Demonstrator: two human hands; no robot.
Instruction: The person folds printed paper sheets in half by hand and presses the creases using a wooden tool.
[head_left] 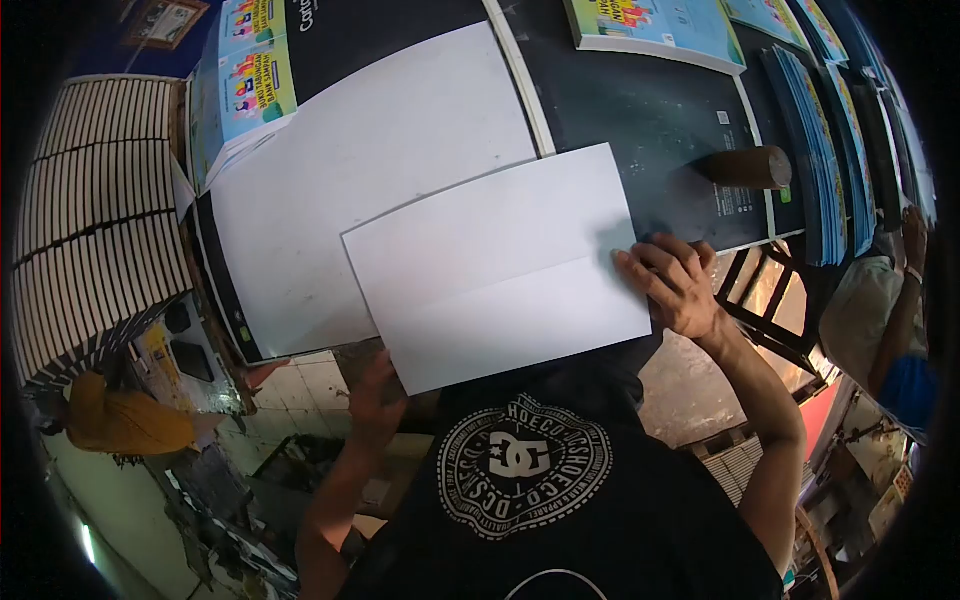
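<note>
A white sheet [500, 270] with a faint crease across its middle lies tilted over the front edge of the table, partly on a larger white board [380, 130]. My right hand [675, 280] pinches the sheet's right edge, fingers bent. At the lower left corner of the sheet is my left hand [378, 395], blurred and dim, its fingers partly behind the paper, so its grip is unclear. Beyond my right hand, a brown cylinder [750, 168] rests on the black board [640, 120].
Colourful printed booklets [262, 85] lie at the back left, with another stack [660, 35] at the back right. Blue-edged stacks [810, 150] line the right. Tall ridged stacks [90, 230] stand left. A person in yellow [130, 420] is lower left; another person [870, 320] is right.
</note>
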